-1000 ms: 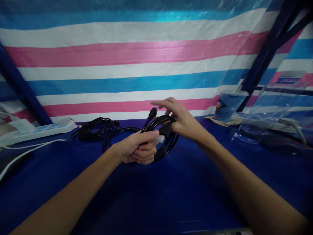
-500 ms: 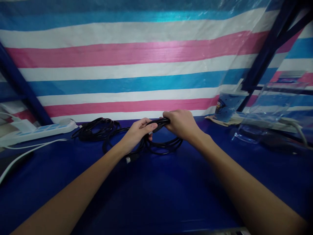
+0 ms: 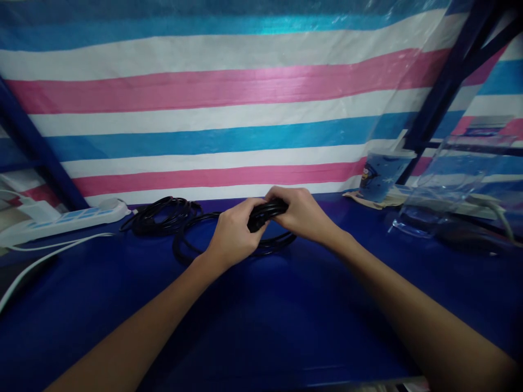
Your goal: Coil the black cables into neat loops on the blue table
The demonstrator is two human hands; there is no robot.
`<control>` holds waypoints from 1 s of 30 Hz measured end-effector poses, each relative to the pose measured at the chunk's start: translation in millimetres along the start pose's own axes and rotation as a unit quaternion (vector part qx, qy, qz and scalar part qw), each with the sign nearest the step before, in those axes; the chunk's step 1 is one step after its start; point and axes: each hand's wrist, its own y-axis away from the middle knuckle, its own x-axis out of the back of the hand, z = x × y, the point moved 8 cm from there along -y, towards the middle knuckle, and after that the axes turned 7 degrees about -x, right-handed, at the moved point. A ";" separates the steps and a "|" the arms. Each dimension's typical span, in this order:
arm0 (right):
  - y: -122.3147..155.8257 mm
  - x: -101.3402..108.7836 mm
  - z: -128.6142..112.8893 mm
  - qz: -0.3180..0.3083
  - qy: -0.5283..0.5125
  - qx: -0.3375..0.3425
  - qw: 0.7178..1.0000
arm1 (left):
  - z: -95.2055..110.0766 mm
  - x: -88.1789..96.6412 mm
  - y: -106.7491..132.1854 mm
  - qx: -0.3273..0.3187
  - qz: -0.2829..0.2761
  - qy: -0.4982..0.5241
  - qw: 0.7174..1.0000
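Both hands grip one bundle of a coiled black cable (image 3: pixel 267 212) above the middle of the blue table. My left hand (image 3: pixel 233 231) is closed round the bundle's left part, its back toward me. From the right, my right hand (image 3: pixel 302 212) is closed on the same bundle, fingertips hidden behind it. Lower loops of the cable hang or rest below the hands; I cannot tell which. More black cable loops (image 3: pixel 180 242) lie to the left of my left hand. Further left rests another coiled black cable (image 3: pixel 163 216).
A white power strip (image 3: pixel 69 220) with a plugged-in adapter stands at the left, white cords (image 3: pixel 49 253) in front. At the right are a blue patterned cup (image 3: pixel 382 177) with a straw and a clear plastic holder (image 3: pixel 441 185). A striped sheet (image 3: pixel 212 114) hangs behind the table (image 3: pixel 261 326).
My left hand has turned and shifted slightly right, wrapping further round the cable bundle. The cable's connector end that lay below it is now out of sight. My right hand has moved slightly left.
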 end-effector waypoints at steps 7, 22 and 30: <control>23.9 -1.7 32.2 -0.052 -0.199 -0.083 0.975 | 3.6 -12.6 0.1 0.034 0.003 0.117 0.993; 21.9 15.0 48.4 0.100 0.027 -0.104 0.989 | -13.9 -50.3 13.8 0.274 -0.112 0.498 0.815; 23.2 14.9 12.2 0.022 -0.054 -0.013 0.998 | -16.9 -32.8 7.6 0.201 -0.095 0.219 0.950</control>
